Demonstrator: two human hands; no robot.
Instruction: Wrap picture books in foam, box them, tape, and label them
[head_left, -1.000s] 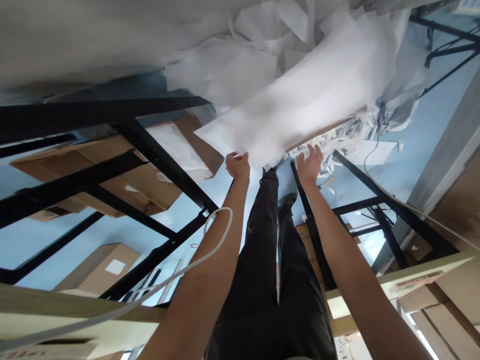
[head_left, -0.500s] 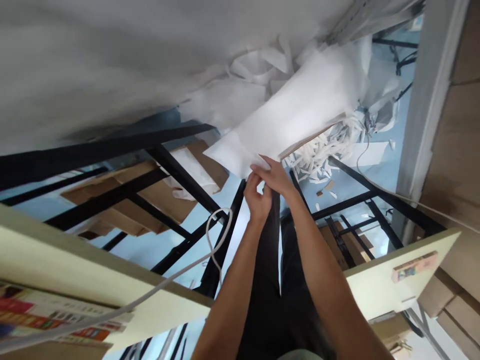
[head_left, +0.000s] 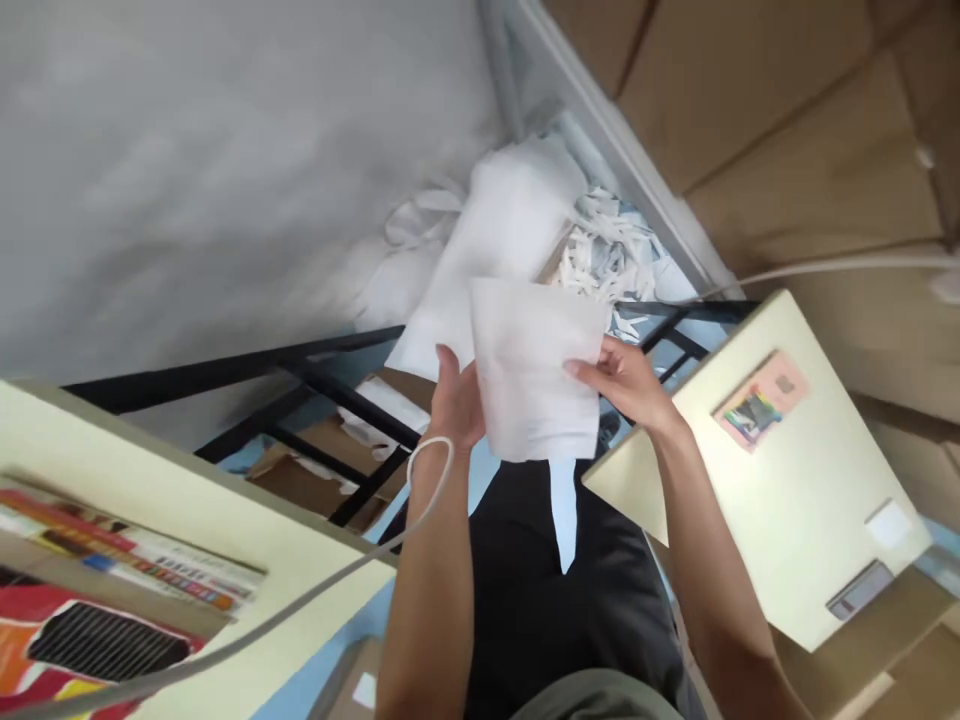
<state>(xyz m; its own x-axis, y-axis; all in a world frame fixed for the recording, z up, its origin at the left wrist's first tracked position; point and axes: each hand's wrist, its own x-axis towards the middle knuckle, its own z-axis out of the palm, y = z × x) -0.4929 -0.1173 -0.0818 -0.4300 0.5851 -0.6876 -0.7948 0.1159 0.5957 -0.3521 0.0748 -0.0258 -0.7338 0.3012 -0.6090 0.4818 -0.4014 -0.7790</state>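
A small white sheet (head_left: pixel 536 365), soft and roughly rectangular, hangs upright before me above my lap. At its right edge my right hand (head_left: pixel 630 380) grips it, the thumb lying on the near face and the other fingers mostly behind. My left hand (head_left: pixel 456 405) is beside its left edge with the thumb raised and apart from the sheet. The fingers of that hand are partly hidden by the sheet. Just beyond lies a long white strip of material (head_left: pixel 495 225), its near end behind the small sheet.
Black metal frames (head_left: pixel 352 400) stand on both sides. A pale board (head_left: pixel 780 480) at right bears a pink card and phone-like object. White scraps (head_left: pixel 607 250) pile up behind. Cardboard boxes (head_left: pixel 810 130) fill the right. A white cable (head_left: pixel 360 565) crosses my left forearm.
My hands were together at the near end of the long strip. Now they are apart, with the small white sheet raised between them. The view has turned toward the boxes.
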